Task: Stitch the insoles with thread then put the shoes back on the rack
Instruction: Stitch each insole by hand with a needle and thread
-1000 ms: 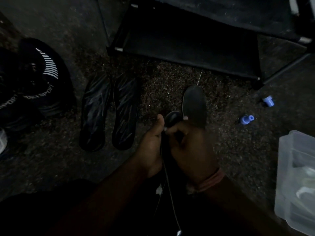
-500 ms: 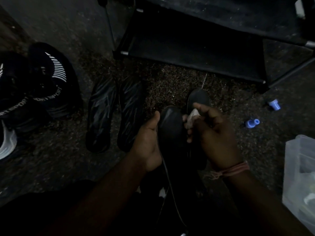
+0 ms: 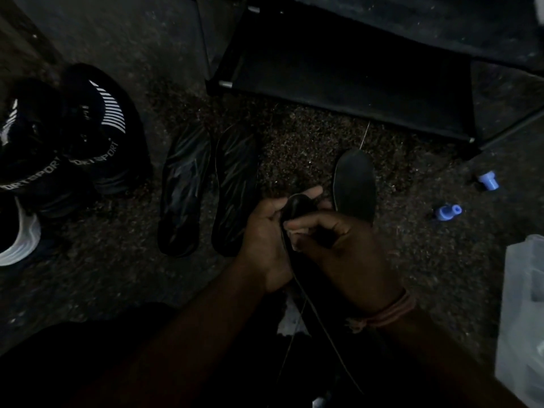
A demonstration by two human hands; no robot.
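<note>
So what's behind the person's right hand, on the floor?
A dark insole lies flat on the speckled floor just beyond the right hand. Only its far, rounded end shows; the hand covers its near end. A thin needle-like sliver sticks past its tip.

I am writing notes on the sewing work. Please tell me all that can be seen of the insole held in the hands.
The insole is dark, thin and flexible-looking; only its rounded end shows, the rest hidden by the hands. The left hand grips it from the left and the right hand pinches at its edge. A thin thread hangs below it.
</note>
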